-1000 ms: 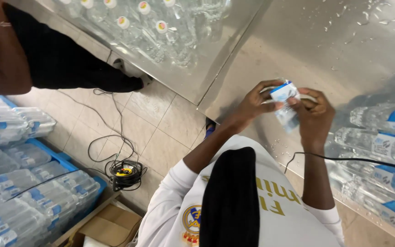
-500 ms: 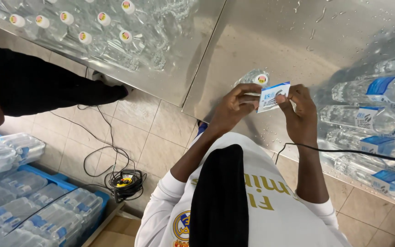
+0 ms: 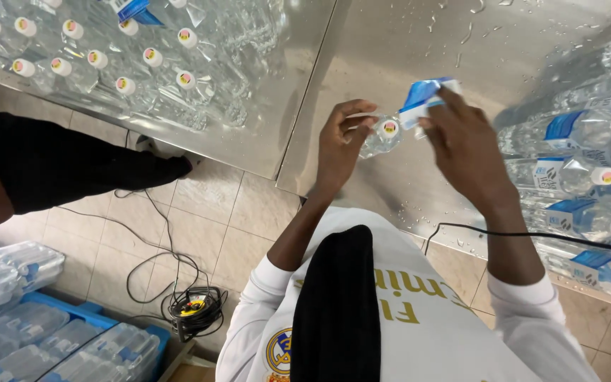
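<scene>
My left hand (image 3: 341, 145) grips a clear plastic water bottle (image 3: 380, 134) that lies on its side on the steel table (image 3: 390, 49), white cap toward me. My right hand (image 3: 464, 145) pinches a blue and white paper label (image 3: 422, 95) just above and to the right of the bottle's cap. The label is bent and partly hidden by my fingers.
Labelled bottles (image 3: 581, 170) lie stacked at the table's right. Unlabelled capped bottles (image 3: 114, 56) fill the table at top left. Another person's dark-clothed leg (image 3: 58, 163) stands on the tiled floor at left. A coiled cable (image 3: 192, 308) and wrapped bottle packs (image 3: 30, 325) lie at the bottom left.
My right hand has lifted the label up and to the right, away from my left hand. The bottle's cap now shows beside my left fingers. The camera has tilted.
</scene>
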